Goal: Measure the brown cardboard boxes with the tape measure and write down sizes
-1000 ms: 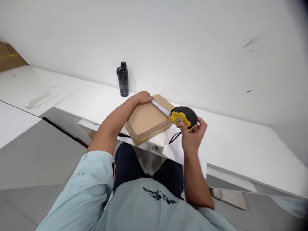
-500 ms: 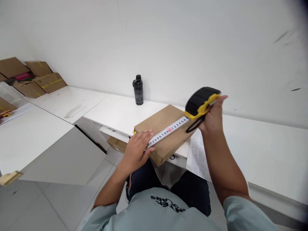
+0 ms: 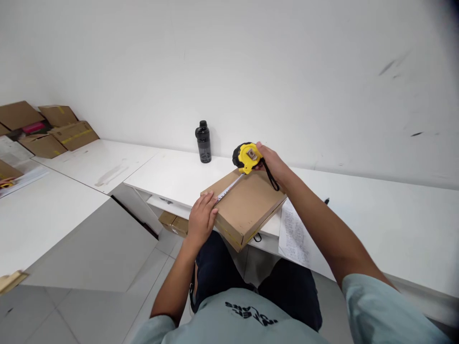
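A flat brown cardboard box [image 3: 251, 203] lies at the table's front edge, its near corner jutting out over my lap. My right hand [image 3: 270, 163] is closed around a yellow and black tape measure [image 3: 248, 156], held over the box's far edge with its black wrist strap hanging down. The white tape blade [image 3: 229, 188] runs from the case across the box top to my left hand [image 3: 202, 216]. That hand's fingers press the blade's end at the box's left edge; the very tip is hidden beneath them.
A dark bottle [image 3: 204, 143] stands behind the box by the wall. To the right lie a handwritten sheet [image 3: 294, 234] and a black pen [image 3: 326, 201]. Several cardboard boxes [image 3: 73, 134] are piled at far left. Small cartons [image 3: 174, 223] sit under the table.
My right hand has swung the tape case left and turned it, so its yellow side shows. The blade now crosses the box at another angle, with less of it out. My left hand shifted slightly left.
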A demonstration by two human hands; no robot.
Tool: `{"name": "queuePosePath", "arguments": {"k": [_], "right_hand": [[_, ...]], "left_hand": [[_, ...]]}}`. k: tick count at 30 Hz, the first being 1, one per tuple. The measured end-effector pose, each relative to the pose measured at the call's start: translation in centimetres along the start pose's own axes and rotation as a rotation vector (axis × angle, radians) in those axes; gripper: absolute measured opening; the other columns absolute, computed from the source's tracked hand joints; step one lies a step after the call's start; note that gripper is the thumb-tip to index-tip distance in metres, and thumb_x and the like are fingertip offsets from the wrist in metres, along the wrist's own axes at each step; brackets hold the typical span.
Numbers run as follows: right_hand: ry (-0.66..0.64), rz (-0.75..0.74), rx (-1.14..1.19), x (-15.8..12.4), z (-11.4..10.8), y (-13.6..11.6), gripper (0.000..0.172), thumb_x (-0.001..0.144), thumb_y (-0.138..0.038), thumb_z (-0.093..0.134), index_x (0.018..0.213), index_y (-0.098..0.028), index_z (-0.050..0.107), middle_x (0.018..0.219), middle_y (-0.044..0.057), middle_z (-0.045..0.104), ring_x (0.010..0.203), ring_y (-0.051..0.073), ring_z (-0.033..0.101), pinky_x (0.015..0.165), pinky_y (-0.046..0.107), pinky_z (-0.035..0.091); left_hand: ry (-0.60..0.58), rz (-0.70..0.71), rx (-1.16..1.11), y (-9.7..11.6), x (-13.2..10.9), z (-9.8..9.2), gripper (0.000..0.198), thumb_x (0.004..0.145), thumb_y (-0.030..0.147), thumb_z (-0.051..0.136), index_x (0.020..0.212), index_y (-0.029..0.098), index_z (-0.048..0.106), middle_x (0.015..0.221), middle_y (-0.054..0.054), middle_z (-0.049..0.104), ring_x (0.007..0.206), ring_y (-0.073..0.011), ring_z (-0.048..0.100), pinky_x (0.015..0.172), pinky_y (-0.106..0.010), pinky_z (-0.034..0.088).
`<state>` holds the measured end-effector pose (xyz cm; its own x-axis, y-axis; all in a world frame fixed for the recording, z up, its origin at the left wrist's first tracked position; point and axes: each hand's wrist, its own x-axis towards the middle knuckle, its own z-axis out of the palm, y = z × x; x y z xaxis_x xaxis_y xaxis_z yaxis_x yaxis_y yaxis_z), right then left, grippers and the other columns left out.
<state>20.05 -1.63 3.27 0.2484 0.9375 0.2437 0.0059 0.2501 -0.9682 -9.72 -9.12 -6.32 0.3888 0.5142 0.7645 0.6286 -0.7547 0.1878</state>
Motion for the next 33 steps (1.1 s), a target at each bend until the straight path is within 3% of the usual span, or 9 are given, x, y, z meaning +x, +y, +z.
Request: {"name": "queuePosePath", "arguments": {"k": [3, 6, 10, 15, 20, 25, 29, 33], "right_hand": [[-0.078, 0.095, -0.143, -0.6, -0.7, 0.1, 0.087, 0.065, -0.076, 0.085, 0.128, -0.021, 0.063, 0.107, 0.008, 0.075, 0.082, 0.023, 0.070, 0.071, 0.040, 0.061], [-0.112, -0.021, -0.339, -1.4, -0.8, -0.2, 0.102, 0.055, -0.055, 0.097, 0.142, -0.024, 0.053, 0.130, 0.008, 0.069, 0.107, 0.025, 0.069, 0.092, 0.044, 0.059], [-0.187, -0.198, -0.556, -2.2, 0.1, -1.1, 0.081, 0.065, -0.052, 0.089, 0.134, -0.024, 0.057, 0.130, 0.008, 0.068, 0.113, 0.027, 0.066, 0.101, 0.046, 0.054], [-0.262, -0.379, -0.734, -2.1, 1.0, -2.4, 0.059, 0.071, -0.044, 0.084, 0.123, -0.025, 0.066, 0.125, 0.009, 0.071, 0.114, 0.032, 0.064, 0.103, 0.047, 0.050], [-0.265, -0.307, -0.651, -3.1, -0.8, -2.2, 0.069, 0.066, -0.053, 0.089, 0.125, -0.026, 0.064, 0.121, 0.006, 0.071, 0.108, 0.029, 0.067, 0.098, 0.046, 0.053], [-0.106, -0.345, -0.493, -5.3, -5.0, -0.5, 0.089, 0.058, -0.060, 0.094, 0.131, -0.026, 0.057, 0.131, 0.009, 0.064, 0.121, 0.029, 0.064, 0.105, 0.048, 0.055], [-0.068, -0.313, -0.444, -6.4, -7.9, 0.9, 0.119, 0.061, -0.059, 0.094, 0.160, -0.032, 0.034, 0.137, 0.010, 0.061, 0.125, 0.028, 0.063, 0.107, 0.051, 0.056], [-0.007, -0.249, -0.316, -7.2, -8.1, 2.3, 0.126, 0.068, -0.066, 0.086, 0.168, -0.034, 0.017, 0.142, 0.011, 0.058, 0.124, 0.027, 0.064, 0.110, 0.052, 0.054]], "left_hand": [[-0.020, 0.011, 0.004, -0.2, 0.1, 0.4, 0.047, 0.114, 0.041, 0.034, 0.137, 0.022, 0.070, 0.147, -0.014, 0.069, 0.144, -0.0275, 0.060, 0.120, -0.053, 0.048], [-0.041, 0.035, -0.001, -0.2, 0.4, 0.6, 0.057, 0.113, 0.053, 0.026, 0.140, 0.028, 0.070, 0.150, -0.013, 0.067, 0.149, -0.0309, 0.054, 0.125, -0.061, 0.037], [-0.037, 0.028, -0.007, 0.2, 0.8, 1.4, 0.066, 0.110, 0.064, 0.022, 0.140, 0.031, 0.071, 0.149, -0.013, 0.068, 0.149, -0.0335, 0.051, 0.127, -0.065, 0.027], [0.015, -0.036, -0.028, 0.7, 0.7, 2.6, 0.069, 0.109, 0.066, 0.022, 0.128, 0.029, 0.077, 0.140, -0.012, 0.073, 0.143, -0.0311, 0.056, 0.123, -0.059, 0.037], [0.159, -0.066, -0.081, 1.2, 0.0, 3.2, 0.060, 0.111, 0.057, 0.028, 0.118, 0.028, 0.079, 0.131, -0.012, 0.077, 0.138, -0.0307, 0.060, 0.119, -0.058, 0.042], [0.196, -0.134, -0.089, 2.4, -0.2, 4.0, 0.053, 0.109, 0.051, 0.034, 0.112, 0.030, 0.081, 0.128, -0.010, 0.079, 0.136, -0.0317, 0.063, 0.115, -0.057, 0.045], [0.253, -0.163, -0.105, 2.5, 0.2, 4.8, 0.053, 0.108, 0.049, 0.033, 0.109, 0.030, 0.082, 0.123, -0.009, 0.080, 0.133, -0.0314, 0.065, 0.113, -0.057, 0.045], [0.324, -0.196, -0.146, 2.3, 0.5, 5.8, 0.057, 0.108, 0.051, 0.029, 0.099, 0.030, 0.082, 0.111, -0.009, 0.081, 0.129, -0.0305, 0.066, 0.119, -0.059, 0.041]]}}
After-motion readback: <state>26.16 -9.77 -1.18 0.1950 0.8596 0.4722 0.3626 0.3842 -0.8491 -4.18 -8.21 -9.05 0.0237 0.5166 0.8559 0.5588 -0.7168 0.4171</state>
